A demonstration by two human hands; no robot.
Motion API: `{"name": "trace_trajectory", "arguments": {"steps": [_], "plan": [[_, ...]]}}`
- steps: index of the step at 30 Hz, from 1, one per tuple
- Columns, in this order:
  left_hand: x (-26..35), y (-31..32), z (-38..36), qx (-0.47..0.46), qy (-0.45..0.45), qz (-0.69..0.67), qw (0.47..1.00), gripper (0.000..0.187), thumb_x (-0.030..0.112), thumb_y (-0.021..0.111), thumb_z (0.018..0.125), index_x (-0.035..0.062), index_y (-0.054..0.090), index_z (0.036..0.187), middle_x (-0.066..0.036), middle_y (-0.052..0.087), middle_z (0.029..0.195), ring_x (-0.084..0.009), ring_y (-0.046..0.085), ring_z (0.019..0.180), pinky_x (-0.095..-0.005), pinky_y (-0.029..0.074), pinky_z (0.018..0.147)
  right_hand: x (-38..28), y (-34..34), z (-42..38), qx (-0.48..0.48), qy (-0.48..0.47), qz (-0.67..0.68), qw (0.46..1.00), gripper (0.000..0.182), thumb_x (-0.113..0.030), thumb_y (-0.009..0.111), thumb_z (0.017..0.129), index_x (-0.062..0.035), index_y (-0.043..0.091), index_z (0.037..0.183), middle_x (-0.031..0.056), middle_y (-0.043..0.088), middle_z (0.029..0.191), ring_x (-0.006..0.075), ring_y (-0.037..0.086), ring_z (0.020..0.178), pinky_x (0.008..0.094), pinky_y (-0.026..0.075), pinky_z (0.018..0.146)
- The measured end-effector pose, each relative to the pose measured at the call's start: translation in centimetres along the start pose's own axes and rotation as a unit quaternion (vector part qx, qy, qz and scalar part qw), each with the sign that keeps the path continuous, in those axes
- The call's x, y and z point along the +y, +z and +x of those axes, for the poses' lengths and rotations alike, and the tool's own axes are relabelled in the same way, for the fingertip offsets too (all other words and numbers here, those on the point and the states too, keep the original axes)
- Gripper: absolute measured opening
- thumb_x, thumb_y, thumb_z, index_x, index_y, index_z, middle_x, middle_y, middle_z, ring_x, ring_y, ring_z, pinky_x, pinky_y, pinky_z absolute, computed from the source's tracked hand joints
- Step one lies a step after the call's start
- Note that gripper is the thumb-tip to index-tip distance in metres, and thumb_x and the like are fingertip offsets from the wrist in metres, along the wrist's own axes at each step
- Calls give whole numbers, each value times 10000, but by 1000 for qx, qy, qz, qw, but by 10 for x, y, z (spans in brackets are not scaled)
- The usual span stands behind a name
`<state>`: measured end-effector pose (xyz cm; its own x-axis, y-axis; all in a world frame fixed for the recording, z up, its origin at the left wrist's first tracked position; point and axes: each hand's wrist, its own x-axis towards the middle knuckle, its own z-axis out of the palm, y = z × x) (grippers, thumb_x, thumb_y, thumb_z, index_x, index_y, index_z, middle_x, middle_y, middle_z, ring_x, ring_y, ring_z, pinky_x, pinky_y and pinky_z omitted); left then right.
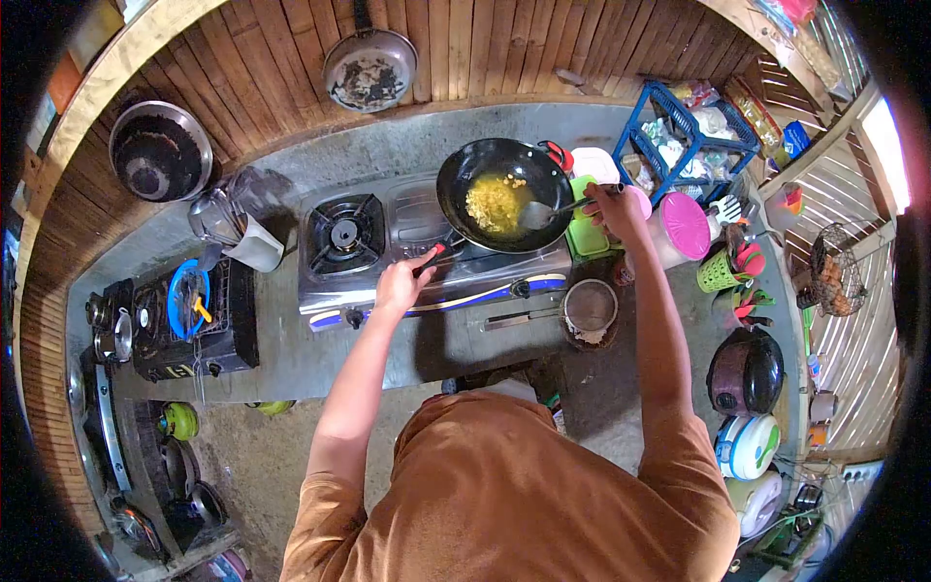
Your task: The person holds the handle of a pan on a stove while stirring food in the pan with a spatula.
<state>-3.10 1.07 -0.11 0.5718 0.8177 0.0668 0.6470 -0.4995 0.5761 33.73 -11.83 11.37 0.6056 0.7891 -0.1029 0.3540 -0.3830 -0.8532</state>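
A black wok (pixel 458 160) sits over the right burner of a two-burner gas stove (pixel 446 281). Yellowish food in oil (pixel 497 204) lies in the bottom of the wok. My left hand (pixel 401 281) is closed around the wok's handle (pixel 438 249), which has a red part. My right hand (pixel 617 209) grips the handle of a spatula (pixel 536 214), whose blade rests in the wok beside the food. The left burner (pixel 344 234) of the stove has nothing on it.
Right of the wok are green containers (pixel 586 233) and a pink-lidded container (pixel 686 225). A strainer (pixel 591 307) and a knife (pixel 522 318) lie in front of the stove. A blue rack (pixel 690 136) stands at back right, a blue basin (pixel 188 299) at left.
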Motion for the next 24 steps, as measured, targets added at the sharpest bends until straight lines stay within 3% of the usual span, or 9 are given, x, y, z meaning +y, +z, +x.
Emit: {"name": "trace_trajectory", "arguments": {"steps": [2,6,8,11,15,17,20,24], "plan": [[-3,2,1,3,5,6,1000,386,330,688,851,339,626,1232,-198,617,664,-368,625,629,-433,496,629,0,-6,0,-24,3,-46,999,355,-397,564,930,-73,684,1006,52,703,730,128,629,555,278,469,426],[0,1,0,9,9,-1,1000,390,329,687,851,340,623,1235,-191,625,679,-362,633,642,-434,497,630,12,5,12,-56,44,-38,997,354,-401,569,927,-78,671,1028,46,705,749,132,625,551,282,467,421],[0,0,0,-8,-13,-2,1000,391,328,687,850,340,622,1236,-186,630,686,-361,638,651,-434,498,632,25,20,9,-66,7,144,987,352,-396,573,926,-76,656,1046,49,705,776,131,617,547,285,472,419],[-6,7,0,23,25,-15,999,396,330,690,847,340,620,1237,-179,628,683,-358,631,632,-432,497,628,23,46,3,-61,39,174,982,367,-393,587,925,-59,634,1069,59,702,814,121,603,541,271,473,415],[-2,3,0,9,11,-11,1000,395,338,689,846,342,621,1235,-180,627,678,-358,627,624,-431,496,624,11,49,-8,-6,-25,185,982,367,-362,598,930,-20,627,1058,87,696,812,94,589,541,238,463,407],[-2,2,-1,14,17,-14,1000,394,343,688,846,343,621,1234,-181,627,679,-359,627,626,-432,495,624,11,35,-5,-5,-31,181,983,334,-333,584,939,-21,634,1049,74,695,788,89,593,548,237,456,406],[-1,0,0,-3,-2,-4,1000,387,350,685,850,347,623,1232,-185,623,670,-358,628,627,-431,495,625,1,13,-1,33,16,35,999,344,-363,565,943,-36,659,997,54,695,732,106,592,529,266,449,405],[-2,1,0,8,11,-1,1000,382,352,681,855,363,620,1232,-193,616,658,-361,629,628,-433,500,636,0,-6,-3,1,25,3,1000,317,-359,574,930,-62,671,987,63,692,706,123,595,520,287,466,418]]}}
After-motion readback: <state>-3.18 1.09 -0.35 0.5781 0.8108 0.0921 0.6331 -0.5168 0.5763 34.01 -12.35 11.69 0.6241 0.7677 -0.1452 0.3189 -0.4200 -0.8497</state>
